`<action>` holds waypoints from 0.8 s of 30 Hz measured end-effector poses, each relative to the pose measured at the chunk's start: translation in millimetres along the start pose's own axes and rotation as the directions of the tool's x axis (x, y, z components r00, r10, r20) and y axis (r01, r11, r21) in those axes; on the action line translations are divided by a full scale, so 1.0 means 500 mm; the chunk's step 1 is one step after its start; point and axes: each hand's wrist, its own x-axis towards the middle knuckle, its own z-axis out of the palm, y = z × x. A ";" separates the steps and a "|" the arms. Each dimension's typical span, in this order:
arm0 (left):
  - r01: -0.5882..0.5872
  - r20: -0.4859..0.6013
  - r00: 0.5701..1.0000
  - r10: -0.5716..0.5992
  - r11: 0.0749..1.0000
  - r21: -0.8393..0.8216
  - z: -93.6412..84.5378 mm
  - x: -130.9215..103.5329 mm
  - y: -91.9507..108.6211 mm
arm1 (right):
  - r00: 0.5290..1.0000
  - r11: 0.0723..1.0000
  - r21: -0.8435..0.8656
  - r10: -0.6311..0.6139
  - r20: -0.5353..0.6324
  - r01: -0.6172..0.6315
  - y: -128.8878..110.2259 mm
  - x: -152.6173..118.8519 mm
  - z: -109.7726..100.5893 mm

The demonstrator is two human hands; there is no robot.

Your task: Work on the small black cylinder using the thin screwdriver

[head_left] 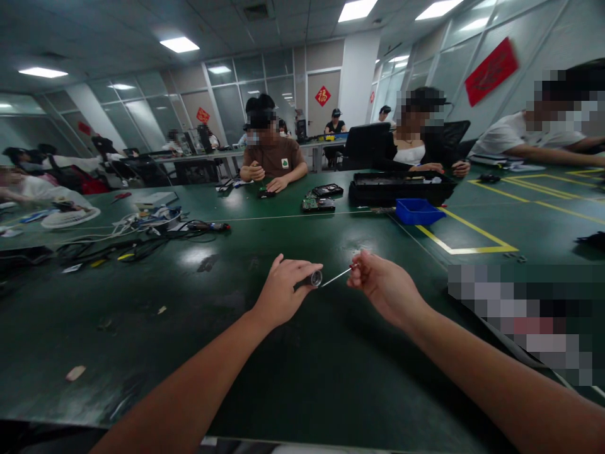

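My left hand [286, 287] is closed around a small dark cylinder [316, 278], whose round, glassy-looking end faces right. Opposite it, my right hand [382, 284] pinches a screwdriver by its red handle, mostly hidden by the fingers. The thin metal shaft of the screwdriver [336, 277] points down and left, its tip close to the cylinder's round end; whether they touch I cannot tell. Both hands are above the green tabletop [293, 391].
Beyond my hands lie opened hard drives [319, 204], a blue bin [418, 212] and a long black tray [401, 189]. Tangled cables [142, 239] spread at the left. A person in a brown shirt [274, 157] works across the table; other people sit at the right.
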 end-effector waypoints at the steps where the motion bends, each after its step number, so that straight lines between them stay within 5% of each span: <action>1: -0.002 -0.008 1.000 0.003 1.000 0.023 0.000 0.000 -0.001 | 0.999 0.998 0.051 0.047 -0.016 -0.046 -0.001 0.004 -0.001; 5: 0.051 0.029 0.998 -0.052 0.998 0.040 0.004 -0.001 -0.003 | 0.997 0.999 0.046 -0.011 -0.081 0.015 0.004 0.011 -0.002; 11: 0.083 0.034 0.996 -0.083 0.996 0.022 0.007 -0.002 -0.003 | 0.979 0.966 -0.165 -0.204 -0.012 0.200 0.023 0.003 -0.005; 20: 0.137 0.025 0.990 -0.136 0.990 -0.034 0.008 0.000 0.000 | 0.928 0.789 -0.499 -0.359 0.099 0.359 0.000 -0.027 0.006; 24: 0.159 0.021 0.987 -0.158 0.986 -0.058 0.008 0.001 0.002 | 0.913 0.617 -0.696 -0.383 0.141 0.366 -0.015 -0.041 0.011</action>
